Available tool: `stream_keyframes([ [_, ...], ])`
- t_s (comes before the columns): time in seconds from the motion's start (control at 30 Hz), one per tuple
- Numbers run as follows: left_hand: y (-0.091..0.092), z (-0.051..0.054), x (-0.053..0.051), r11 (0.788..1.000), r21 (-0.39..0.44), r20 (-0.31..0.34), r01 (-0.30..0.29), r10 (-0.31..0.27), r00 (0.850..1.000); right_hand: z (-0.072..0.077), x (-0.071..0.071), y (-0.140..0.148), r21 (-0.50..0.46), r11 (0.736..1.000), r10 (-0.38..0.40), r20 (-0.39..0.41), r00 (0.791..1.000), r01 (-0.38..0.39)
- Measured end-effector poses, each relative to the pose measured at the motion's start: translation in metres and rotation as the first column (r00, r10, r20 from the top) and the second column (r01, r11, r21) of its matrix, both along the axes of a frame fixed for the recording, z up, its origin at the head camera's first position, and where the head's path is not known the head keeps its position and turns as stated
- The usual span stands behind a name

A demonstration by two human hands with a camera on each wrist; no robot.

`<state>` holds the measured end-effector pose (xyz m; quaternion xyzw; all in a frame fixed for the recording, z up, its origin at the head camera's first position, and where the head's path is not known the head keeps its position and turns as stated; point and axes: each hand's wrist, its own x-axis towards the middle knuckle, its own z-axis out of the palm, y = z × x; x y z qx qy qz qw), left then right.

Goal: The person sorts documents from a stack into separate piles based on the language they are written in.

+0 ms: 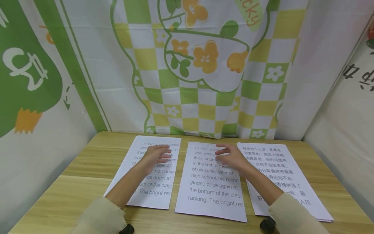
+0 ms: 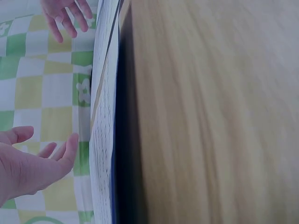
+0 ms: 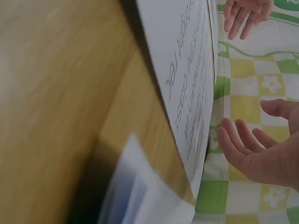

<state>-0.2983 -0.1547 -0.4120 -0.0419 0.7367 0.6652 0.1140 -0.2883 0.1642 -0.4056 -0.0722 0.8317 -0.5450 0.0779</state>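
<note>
Three white stacks of printed paper lie side by side on a wooden table. My left hand [image 1: 153, 158] hovers over the left stack [image 1: 155, 201], which bears English print. Over the upper right edge of the middle stack [image 1: 210, 208], also in English, is my right hand [image 1: 232, 157]. The right stack [image 1: 277, 152] carries Chinese characters, partly covered by the right forearm. In the left wrist view, the left hand [image 2: 37, 165] has loosely bent fingers and holds nothing. The right wrist view shows the right hand [image 3: 266, 149] likewise relaxed, raised off the paper.
The wooden tabletop [image 1: 73, 195] spreads around the papers. A green, yellow and white checked curtain [image 1: 187, 107] hangs at the table's far edge. Printed cloth walls stand left [image 1: 79, 94] and right [image 1: 344, 120]. Dark bands [image 1: 267, 225] show beneath the sleeves.
</note>
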Motion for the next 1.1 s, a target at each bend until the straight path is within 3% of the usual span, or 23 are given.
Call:
stream_keyframes([
  [0.4, 0.029, -0.002, -0.003, 0.997, 0.053, 0.013, 0.048, -0.049, 0.999, 0.001, 0.012, 0.045, 0.040, 0.994, -0.104, 0.027, 0.994, 0.103],
  [0.67, 0.032, -0.003, -0.002, 0.997, 0.050, 0.076, 0.055, -0.059, 0.995, 0.000, 0.018, 0.065, -0.005, 0.985, -0.170, 0.148, 0.974, 0.173],
  [0.87, 0.033, -0.003, 0.001, 0.993, 0.074, 0.088, 0.088, -0.094, 0.992, 0.001, 0.016, 0.071, -0.043, 0.982, -0.171, 0.203, 0.964, 0.183],
  [1.1, 0.035, -0.004, 0.002, 0.991, 0.103, 0.111, 0.080, -0.092, 0.990, -0.001, 0.017, 0.076, -0.122, 0.978, -0.136, 0.253, 0.958, 0.171],
])
